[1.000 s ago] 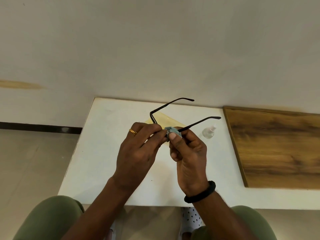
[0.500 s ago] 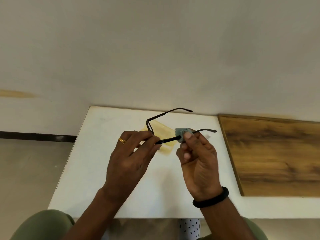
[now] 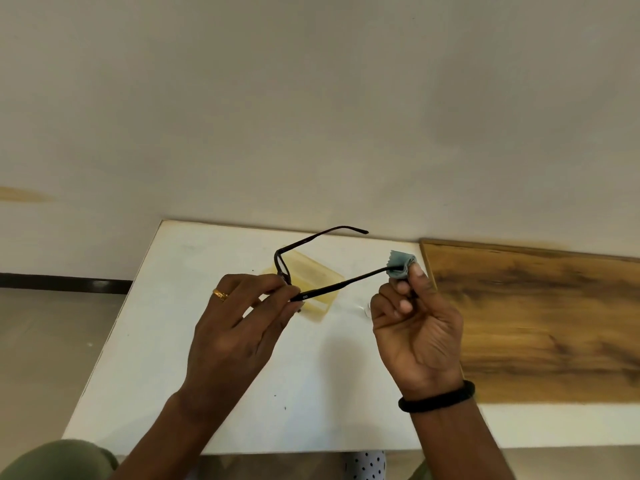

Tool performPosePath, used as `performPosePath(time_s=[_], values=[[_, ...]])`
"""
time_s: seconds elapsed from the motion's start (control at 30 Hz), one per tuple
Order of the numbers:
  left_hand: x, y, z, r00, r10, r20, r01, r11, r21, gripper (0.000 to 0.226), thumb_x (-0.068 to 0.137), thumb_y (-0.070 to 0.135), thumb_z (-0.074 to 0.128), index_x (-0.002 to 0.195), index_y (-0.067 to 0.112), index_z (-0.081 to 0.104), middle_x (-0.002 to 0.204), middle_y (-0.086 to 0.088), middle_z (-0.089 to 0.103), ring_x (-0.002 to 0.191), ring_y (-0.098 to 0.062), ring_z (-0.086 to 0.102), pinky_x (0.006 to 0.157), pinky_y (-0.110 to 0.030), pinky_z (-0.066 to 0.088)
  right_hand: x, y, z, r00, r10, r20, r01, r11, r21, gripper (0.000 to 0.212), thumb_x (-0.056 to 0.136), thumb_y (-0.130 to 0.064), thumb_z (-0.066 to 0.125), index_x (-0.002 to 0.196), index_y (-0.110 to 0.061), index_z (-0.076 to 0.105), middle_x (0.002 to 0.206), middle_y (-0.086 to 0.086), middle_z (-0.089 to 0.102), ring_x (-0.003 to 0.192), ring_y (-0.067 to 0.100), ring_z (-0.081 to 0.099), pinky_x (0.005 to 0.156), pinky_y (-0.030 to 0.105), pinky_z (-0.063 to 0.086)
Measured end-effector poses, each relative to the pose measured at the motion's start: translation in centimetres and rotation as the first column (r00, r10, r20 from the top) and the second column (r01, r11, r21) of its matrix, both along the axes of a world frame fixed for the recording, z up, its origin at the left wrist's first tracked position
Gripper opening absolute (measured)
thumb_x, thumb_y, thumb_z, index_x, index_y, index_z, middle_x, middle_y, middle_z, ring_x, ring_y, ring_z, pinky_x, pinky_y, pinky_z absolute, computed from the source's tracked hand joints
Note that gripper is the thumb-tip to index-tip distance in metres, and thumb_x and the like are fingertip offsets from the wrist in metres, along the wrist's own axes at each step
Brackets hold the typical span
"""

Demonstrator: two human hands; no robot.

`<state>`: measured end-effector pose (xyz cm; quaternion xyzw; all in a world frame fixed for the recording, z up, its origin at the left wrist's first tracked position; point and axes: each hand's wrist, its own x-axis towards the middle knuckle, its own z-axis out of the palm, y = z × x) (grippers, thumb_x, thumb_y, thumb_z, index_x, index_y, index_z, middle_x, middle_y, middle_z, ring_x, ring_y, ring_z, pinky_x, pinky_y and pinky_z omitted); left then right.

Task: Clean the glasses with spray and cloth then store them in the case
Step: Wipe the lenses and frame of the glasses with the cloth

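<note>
Dark-framed glasses (image 3: 322, 289) are held above the white table (image 3: 166, 341), arms unfolded and pointing away from me. My left hand (image 3: 242, 327) pinches the front of the frame near the right hinge. My right hand (image 3: 415, 327) holds a small blue-grey cloth (image 3: 401, 265) wrapped around the tip of the near arm. A translucent yellowish case (image 3: 311, 275) lies on the table under the glasses, partly hidden by my left fingers. The spray bottle is almost wholly hidden behind my right hand; only a pale sliver (image 3: 363, 310) shows.
A wood-grain panel (image 3: 536, 323) covers the table's right part. A plain wall stands right behind the table's far edge. The table's left edge drops to a tiled floor (image 3: 52, 358). My knees sit under the near edge.
My right hand has slid the cloth outward along the near arm, from near the hinge to its tip. The left hand keeps its hold on the frame.
</note>
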<state>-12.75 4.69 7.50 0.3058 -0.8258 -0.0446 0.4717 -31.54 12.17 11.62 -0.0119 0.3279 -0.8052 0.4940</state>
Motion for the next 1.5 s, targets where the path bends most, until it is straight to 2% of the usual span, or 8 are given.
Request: performPosePath(time_s=[0.2,0.33,0.57,0.8,1.0,1.1,1.27,1.5], values=[[0.6,-0.6,0.1,0.996,0.079,-0.051,-0.077,0.997,0.027,0.016,0.089,0.015,0.072,0.099,0.003,0.077,0.099,-0.011,0.071,0.09,-0.024,0.06,0.09,-0.014,0.039,-0.6,0.1,-1.3,0.999,-0.005,0.049,0.005,1.0,0.0,0.012,0.088,-0.02,0.06,0.088,-0.009,0.066,0.069,-0.001,0.05,0.051,0.006,0.044,0.046,0.017,0.039],[0.6,-0.7,0.0,0.994,0.094,-0.064,-0.092,0.995,0.033,0.017,0.089,0.016,0.073,0.099,0.002,0.077,0.099,-0.012,0.071,0.094,-0.021,0.059,0.09,-0.012,0.039,2.1,0.1,-2.4,0.953,0.196,-0.233,-0.187,0.981,0.06,0.035,0.071,-0.026,0.084,0.099,-0.009,0.072,0.079,0.004,0.062,0.063,0.009,0.054,0.057,0.02,0.044],[-0.1,0.2,-0.8,0.999,0.04,0.009,-0.04,0.999,-0.017,0.021,0.093,0.018,0.065,0.1,0.001,0.076,0.1,-0.014,0.072,0.095,-0.022,0.059,0.085,-0.023,0.047,6.6,-0.4,-2.7,0.755,0.242,-0.61,-0.168,0.97,0.178,0.026,0.083,-0.018,0.069,0.108,-0.011,0.074,0.079,0.01,0.065,0.063,0.018,0.052,0.057,0.028,0.044],[-0.5,0.7,-1.4,0.999,-0.016,0.044,0.017,0.999,-0.033,0.021,0.098,0.022,0.062,0.099,0.005,0.074,0.1,-0.011,0.071,0.091,-0.024,0.062,0.074,-0.028,0.053,6.9,-0.1,-3.3,0.751,0.139,-0.645,-0.022,0.982,0.185,0.018,0.082,-0.015,0.074,0.099,-0.011,0.075,0.073,0.008,0.066,0.059,0.018,0.049,0.054,0.028,0.043],[0.3,-0.6,-1.1,0.999,0.02,-0.032,-0.015,0.986,0.167,0.028,0.095,0.032,0.06,0.107,0.012,0.074,0.105,-0.005,0.069,0.099,-0.019,0.061,0.084,-0.017,0.044,5.0,-0.2,-2.6,0.729,0.285,-0.623,-0.203,0.958,0.201,0.02,0.081,-0.017,0.074,0.097,-0.005,0.073,0.073,0.01,0.061,0.059,0.017,0.047,0.054,0.028,0.038],[0.8,-1.5,-0.4,0.956,0.163,-0.245,0.003,0.827,0.563,0.017,0.097,0.031,0.061,0.108,0.026,0.072,0.11,0.01,0.067,0.104,-0.007,0.062,0.08,-0.012,0.048,3.7,0.1,-2.3,0.68,0.411,-0.607,-0.356,0.909,0.216,0.015,0.081,-0.013,0.07,0.093,-0.004,0.072,0.073,0.007,0.061,0.057,0.016,0.045,0.054,0.026,0.035],[2.1,-3.6,-0.9,0.838,0.354,-0.415,0.367,0.198,0.909,0.035,0.082,0.046,0.066,0.106,0.021,0.075,0.111,0.004,0.075,0.111,-0.016,0.066,0.083,-0.035,0.055,2.6,0.5,-2.0,0.566,0.52,-0.64,-0.503,0.833,0.231,0.01,0.08,-0.007,0.068,0.089,-0.003,0.071,0.074,0.008,0.062,0.054,0.015,0.045,0.052,0.023,0.035],[3.1,-4.3,-1.6,0.833,0.309,-0.459,0.459,0.079,0.885,0.021,0.093,0.022,0.06,0.1,0.009,0.074,0.112,-0.006,0.075,0.114,-0.022,0.067,0.091,-0.041,0.053,2.3,0.3,-2.3,0.545,0.519,-0.658,-0.503,0.83,0.239,0.013,0.081,-0.008,0.067,0.091,0.001,0.07,0.073,0.007,0.062,0.053,0.014,0.046,0.052,0.023,0.034]])
